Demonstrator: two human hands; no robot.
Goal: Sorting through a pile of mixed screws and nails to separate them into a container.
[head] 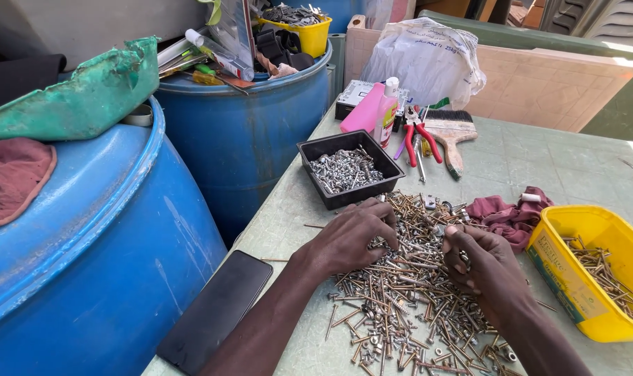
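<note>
- A yellow tub [595, 278] with a printed label on its near side sits at the right, holding brass-coloured screws.
- Far across the table [539, 160], a white printed sack [424, 59] leans by a pink bottle [372, 111] with a white cap.
- A black tray [349, 169] of silvery screws stands just beyond my hands; red-handled pliers [419, 139] and a brush [450, 132] lie further off.
- A dark red rag [505, 214] lies between the pile and the yellow tub.
- A black phone [215, 310] rests face up at the near left table edge, beside the blue barrels [240, 132].
- The pile of mixed screws [407, 299] spreads across the table in front of me, under and between both hands.
- My left hand [351, 237] lies palm down on the pile's left side, fingers curled loosely into the screws; I cannot tell whether it grips any.
- My right hand [487, 268] is half closed, fingers bent in around a few small screws at the pile's right side.
</note>
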